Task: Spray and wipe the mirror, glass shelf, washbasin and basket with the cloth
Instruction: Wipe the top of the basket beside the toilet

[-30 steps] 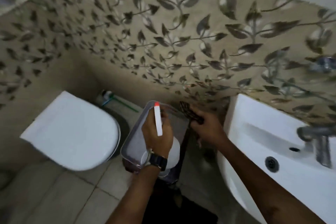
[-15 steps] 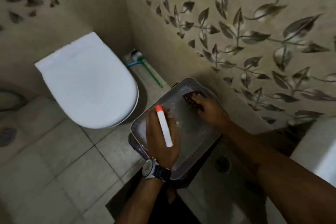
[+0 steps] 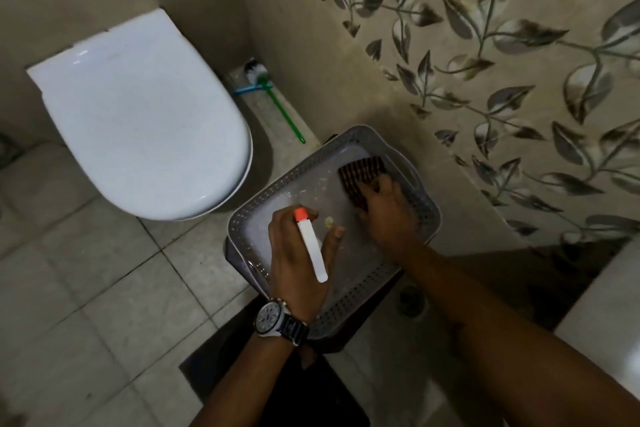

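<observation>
Your one grey perforated plastic basket (image 3: 420,215) sits at the centre of the view, its 1 o'clock rim close to the leaf-patterned beige tiled wall (image 3: 485,55) and its 7 o'clock corner hidden behind your left wrist. It rests on a dark object whose shape you cannot make out. Open pale floor tiles (image 3: 86,288) spread from 7 to 9 o'clock of the basket. At 10 o'clock stands one white toilet with its lid shut (image 3: 145,121), near the basket but apart from it. One green-handled toilet brush (image 3: 277,104) lies along the foot of the wall at 11 o'clock. The edge of one white washbasin (image 3: 602,305) shows at 4 o'clock, well apart from the basket.

Your left hand (image 3: 298,263) is wrapped around one spray bottle, of which only the white top bar with an orange-red tip (image 3: 310,243) shows, pointing toward 11 o'clock over the basket; the fingers are curled, the thumb sticking out to 2 o'clock. A black-strapped wristwatch (image 3: 277,321) sits on that wrist.

Your right hand (image 3: 388,211) reaches inside the basket, fingers bent down onto one dark ribbed cloth (image 3: 360,173), pressing it against the basket's floor near the 1 o'clock corner. Small pale specks lie on the floor of the basket between your two hands.
</observation>
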